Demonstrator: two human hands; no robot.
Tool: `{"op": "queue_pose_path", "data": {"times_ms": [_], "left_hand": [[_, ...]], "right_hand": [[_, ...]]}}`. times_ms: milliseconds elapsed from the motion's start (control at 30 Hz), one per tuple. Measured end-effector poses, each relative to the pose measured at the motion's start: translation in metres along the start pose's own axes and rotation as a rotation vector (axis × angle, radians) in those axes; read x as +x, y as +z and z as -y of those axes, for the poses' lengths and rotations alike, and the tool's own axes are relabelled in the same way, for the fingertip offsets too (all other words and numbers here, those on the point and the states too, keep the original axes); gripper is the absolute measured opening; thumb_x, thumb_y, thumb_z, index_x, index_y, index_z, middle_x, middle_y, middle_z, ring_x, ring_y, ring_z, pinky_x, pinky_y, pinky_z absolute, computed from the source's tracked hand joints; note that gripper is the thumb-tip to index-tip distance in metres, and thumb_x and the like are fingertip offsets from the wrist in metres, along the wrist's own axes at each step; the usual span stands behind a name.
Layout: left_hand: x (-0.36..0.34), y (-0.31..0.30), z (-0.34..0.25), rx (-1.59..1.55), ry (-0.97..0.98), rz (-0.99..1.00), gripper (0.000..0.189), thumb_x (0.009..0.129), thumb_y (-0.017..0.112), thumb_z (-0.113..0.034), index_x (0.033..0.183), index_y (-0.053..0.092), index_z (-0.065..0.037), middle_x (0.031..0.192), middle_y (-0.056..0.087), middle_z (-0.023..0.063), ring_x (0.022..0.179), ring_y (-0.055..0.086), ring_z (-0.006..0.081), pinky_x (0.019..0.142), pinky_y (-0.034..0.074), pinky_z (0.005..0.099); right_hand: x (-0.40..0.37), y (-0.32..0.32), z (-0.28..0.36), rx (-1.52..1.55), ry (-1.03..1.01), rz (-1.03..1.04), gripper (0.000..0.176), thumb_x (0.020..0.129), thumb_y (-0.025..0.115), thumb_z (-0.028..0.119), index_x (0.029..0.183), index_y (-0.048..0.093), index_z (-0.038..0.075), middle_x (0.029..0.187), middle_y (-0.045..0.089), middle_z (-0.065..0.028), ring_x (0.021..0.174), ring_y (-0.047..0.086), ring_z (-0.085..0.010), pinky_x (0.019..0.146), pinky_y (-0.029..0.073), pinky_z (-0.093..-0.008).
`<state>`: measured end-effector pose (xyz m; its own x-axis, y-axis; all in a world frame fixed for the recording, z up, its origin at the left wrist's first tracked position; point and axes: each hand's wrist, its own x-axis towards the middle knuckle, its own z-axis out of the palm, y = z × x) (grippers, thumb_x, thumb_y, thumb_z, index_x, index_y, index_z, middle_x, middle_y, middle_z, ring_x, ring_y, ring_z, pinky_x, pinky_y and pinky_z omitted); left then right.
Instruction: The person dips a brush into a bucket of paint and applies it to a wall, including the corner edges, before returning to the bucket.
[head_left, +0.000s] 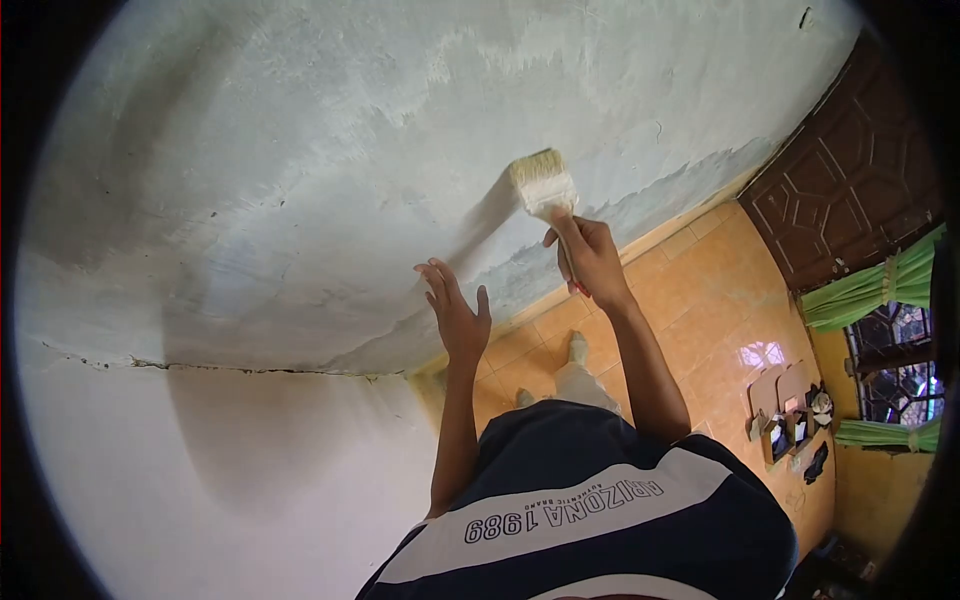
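A wide paintbrush [547,186] with pale bristles and a paint-smeared ferrule is gripped by its handle in my right hand [592,260]. Its bristles point up toward the grey-white wall [330,180], whose coating is patchy and streaked. To the left of the brush, my left hand [459,315] is raised with its fingers spread, fingertips right at the wall's surface. Nothing is in that hand. The brush and my right hand cast a long shadow on the wall.
A cracked corner line separates the grey wall from a whiter wall [290,470] at left. Orange floor tiles [690,300] lie below. At right are a dark carved wooden door [850,180], a window with green curtains [870,290] and open boxes [785,435] on the floor.
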<state>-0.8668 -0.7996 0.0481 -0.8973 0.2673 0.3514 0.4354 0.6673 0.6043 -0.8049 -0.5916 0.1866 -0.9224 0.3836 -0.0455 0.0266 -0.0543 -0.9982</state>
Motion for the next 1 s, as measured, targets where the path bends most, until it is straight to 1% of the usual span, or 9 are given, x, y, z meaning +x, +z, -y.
{"op": "queue_pose_path", "data": {"times_ms": [133, 267, 333, 433, 533, 667, 833, 967, 1000], "left_hand": [[-0.001, -0.001, 0.0, 0.018, -0.008, 0.018, 0.089, 0.098, 0.061, -0.024, 0.162, 0.004, -0.002, 0.166, -0.003, 0.031, 0.154, 0.011, 0.0467, 0.118, 0.024, 0.0629], [-0.001, 0.0, 0.002, 0.018, 0.003, 0.007, 0.089, 0.098, 0.061, -0.024, 0.162, 0.004, -0.001, 0.166, -0.003, 0.0309, 0.154, 0.012, 0.0467, 0.118, 0.024, 0.0629], [0.0, -0.001, 0.002, 0.023, 0.005, 0.006, 0.089, 0.098, 0.061, -0.025, 0.162, 0.005, -0.001, 0.166, -0.003, 0.0309, 0.153, 0.013, 0.0466, 0.118, 0.025, 0.0628], [0.0, -0.002, 0.0, 0.019, 0.006, 0.006, 0.088, 0.098, 0.061, -0.025, 0.162, 0.005, -0.001, 0.166, -0.002, 0.0309, 0.153, 0.014, 0.0465, 0.118, 0.025, 0.0626], [0.001, -0.002, -0.001, 0.024, -0.005, 0.012, 0.089, 0.097, 0.061, -0.024, 0.162, 0.004, -0.001, 0.166, -0.002, 0.031, 0.153, 0.014, 0.0466, 0.118, 0.025, 0.0628], [-0.001, -0.001, 0.002, 0.025, 0.009, 0.012, 0.09, 0.097, 0.062, -0.024, 0.162, 0.004, -0.002, 0.166, -0.002, 0.0312, 0.152, 0.016, 0.0473, 0.118, 0.024, 0.0634], [-0.001, -0.003, 0.004, 0.034, 0.019, 0.016, 0.09, 0.096, 0.062, -0.023, 0.162, 0.004, -0.001, 0.166, -0.001, 0.0314, 0.152, 0.018, 0.0476, 0.118, 0.025, 0.0636], [0.0, -0.002, 0.003, 0.035, 0.035, 0.009, 0.09, 0.096, 0.063, -0.023, 0.161, 0.005, -0.001, 0.166, -0.001, 0.0314, 0.152, 0.018, 0.0469, 0.118, 0.025, 0.0632], [-0.001, -0.002, 0.003, 0.035, 0.03, 0.008, 0.09, 0.096, 0.063, -0.023, 0.161, 0.005, 0.0, 0.166, -0.002, 0.0313, 0.152, 0.018, 0.0467, 0.118, 0.026, 0.0629]], "right_hand": [[0.003, -0.003, -0.011, -0.017, 0.052, 0.031, 0.055, 0.106, 0.051, 0.044, 0.083, 0.063, -0.004, 0.046, 0.047, -0.003, 0.031, 0.039, -0.0086, 0.032, 0.031, -0.0262], [0.01, -0.01, -0.023, -0.069, 0.009, -0.073, 0.055, 0.106, 0.053, 0.046, 0.083, 0.064, -0.003, 0.046, 0.046, -0.0011, 0.033, 0.039, -0.0078, 0.035, 0.03, -0.0266], [0.009, -0.007, -0.023, -0.111, -0.064, -0.196, 0.055, 0.106, 0.052, 0.045, 0.083, 0.064, -0.003, 0.046, 0.046, -0.0008, 0.034, 0.039, -0.0076, 0.036, 0.03, -0.0262], [0.003, 0.0, -0.028, -0.021, -0.121, -0.266, 0.053, 0.106, 0.052, 0.043, 0.083, 0.064, -0.004, 0.046, 0.046, -0.0011, 0.034, 0.039, -0.0077, 0.036, 0.031, -0.0266], [-0.01, 0.011, -0.029, -0.001, -0.111, -0.173, 0.051, 0.106, 0.053, 0.042, 0.081, 0.062, -0.001, 0.045, 0.044, 0.0006, 0.033, 0.036, -0.0059, 0.034, 0.029, -0.0256], [-0.001, 0.009, -0.035, -0.022, -0.011, -0.07, 0.05, 0.106, 0.053, 0.039, 0.083, 0.064, -0.004, 0.047, 0.048, -0.0013, 0.034, 0.04, -0.0078, 0.035, 0.031, -0.026], [0.003, 0.002, -0.036, 0.166, -0.036, -0.248, 0.047, 0.106, 0.054, 0.041, 0.084, 0.061, -0.001, 0.044, 0.041, 0.0017, 0.032, 0.032, -0.0052, 0.032, 0.026, -0.0241], [-0.006, 0.003, -0.027, 0.18, -0.068, -0.21, 0.049, 0.106, 0.054, 0.041, 0.083, 0.061, -0.001, 0.044, 0.041, 0.0017, 0.032, 0.032, -0.0052, 0.032, 0.025, -0.0244], [-0.007, 0.003, -0.024, 0.105, -0.046, -0.11, 0.049, 0.106, 0.054, 0.041, 0.083, 0.061, -0.001, 0.044, 0.041, 0.0017, 0.032, 0.031, -0.0054, 0.032, 0.025, -0.0247]]}}
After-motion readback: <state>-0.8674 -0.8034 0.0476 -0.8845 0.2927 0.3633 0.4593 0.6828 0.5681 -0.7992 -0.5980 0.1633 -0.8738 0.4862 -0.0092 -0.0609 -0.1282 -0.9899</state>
